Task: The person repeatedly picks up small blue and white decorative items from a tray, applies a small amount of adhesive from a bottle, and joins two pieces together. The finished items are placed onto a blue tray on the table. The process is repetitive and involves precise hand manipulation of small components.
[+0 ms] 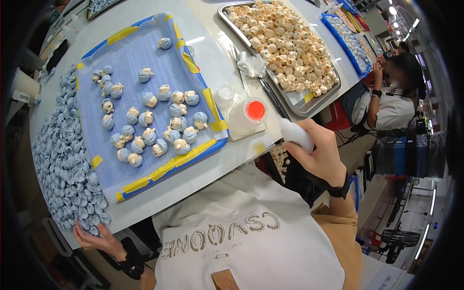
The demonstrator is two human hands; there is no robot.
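My left hand rests at the near end of a large heap of blue-grey curved shell pieces. Its fingers are spread and touch the pieces at the table edge; no grasped piece shows. Raised by the table's right edge, my right hand is closed around a smooth white rounded object, partly hidden by the fingers. Between the hands lies a blue-lined tray edged with yellow tape. It holds several small doll heads, cream-faced with blue-grey hair.
A metal tray of hollow cream head pieces stands at the back right. Near it are a clear container with a red disc, tweezers and a crumpled white wipe. Another person sits at the right, beyond a blue tray.
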